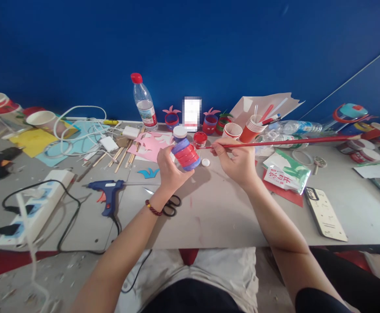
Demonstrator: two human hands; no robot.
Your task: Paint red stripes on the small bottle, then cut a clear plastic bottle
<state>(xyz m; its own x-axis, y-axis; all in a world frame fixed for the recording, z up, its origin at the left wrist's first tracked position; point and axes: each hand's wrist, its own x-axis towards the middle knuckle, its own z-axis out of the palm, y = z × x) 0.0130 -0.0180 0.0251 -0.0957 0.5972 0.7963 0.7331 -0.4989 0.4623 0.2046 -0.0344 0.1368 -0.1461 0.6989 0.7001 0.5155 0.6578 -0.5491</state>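
Observation:
My left hand (169,173) is closed around a small cup (186,155) painted red in the middle and purple-blue at both ends, held tilted above the table. In my right hand (237,161) is a long red paintbrush (274,142), pinched near its front part, with its tip close to the red side of the cup. Whether the bristles touch the cup I cannot tell. Just behind stand an open jar of red paint (200,139) and a jar of purple-blue paint (179,133). A small white lid (206,162) lies below the red jar.
A blue glue gun (109,191), black-handled scissors (171,205) and a power strip (39,206) lie to the left. A water bottle (144,106) and painted cups (210,124) stand along the blue wall. At right are a cup of pens (252,129) and a phone (326,214).

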